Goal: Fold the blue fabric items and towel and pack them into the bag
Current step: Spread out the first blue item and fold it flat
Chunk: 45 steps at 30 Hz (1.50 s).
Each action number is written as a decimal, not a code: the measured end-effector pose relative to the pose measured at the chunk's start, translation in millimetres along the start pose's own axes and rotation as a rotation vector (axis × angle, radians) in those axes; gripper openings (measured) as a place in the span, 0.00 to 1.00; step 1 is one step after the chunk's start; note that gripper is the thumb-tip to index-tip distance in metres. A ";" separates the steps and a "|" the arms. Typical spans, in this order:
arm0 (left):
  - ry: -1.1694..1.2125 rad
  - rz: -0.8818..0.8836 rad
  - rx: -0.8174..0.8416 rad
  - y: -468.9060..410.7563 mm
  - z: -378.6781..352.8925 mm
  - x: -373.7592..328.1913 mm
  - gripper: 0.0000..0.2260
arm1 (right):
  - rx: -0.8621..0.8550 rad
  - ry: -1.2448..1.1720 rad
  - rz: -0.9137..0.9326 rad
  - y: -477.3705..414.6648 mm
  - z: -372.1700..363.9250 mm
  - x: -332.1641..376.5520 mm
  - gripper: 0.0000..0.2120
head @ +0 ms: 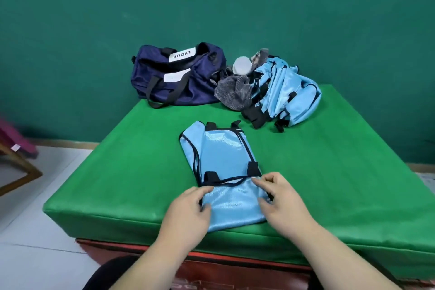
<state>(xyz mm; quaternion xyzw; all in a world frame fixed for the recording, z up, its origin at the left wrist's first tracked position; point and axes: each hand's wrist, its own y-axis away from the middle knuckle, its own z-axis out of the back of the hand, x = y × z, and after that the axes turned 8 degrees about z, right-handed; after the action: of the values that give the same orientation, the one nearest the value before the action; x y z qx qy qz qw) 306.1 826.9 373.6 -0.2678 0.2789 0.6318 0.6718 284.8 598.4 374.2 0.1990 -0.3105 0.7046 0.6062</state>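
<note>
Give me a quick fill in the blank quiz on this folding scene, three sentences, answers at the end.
1. The vest held by the left hand and right hand is light ____ with dark trim.
2. The navy bag sits to the ____ of the grey towel.
3. Everything lies on a ____ mat.

Missing words: blue; left; green

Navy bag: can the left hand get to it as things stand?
Probably yes: only green mat lies between left hand and navy bag, though that hand grips the blue vest.
</note>
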 end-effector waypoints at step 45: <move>-0.321 0.204 -0.129 -181.0 -2.3 3.8 0.23 | -0.259 -0.223 -0.147 -131.8 -0.5 -56.5 0.07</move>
<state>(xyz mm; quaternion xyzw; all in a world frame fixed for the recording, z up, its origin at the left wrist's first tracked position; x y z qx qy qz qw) 486.9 817.4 370.7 -0.1765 0.1526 0.7479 0.6215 424.2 567.0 362.6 0.2183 -0.4487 0.5860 0.6385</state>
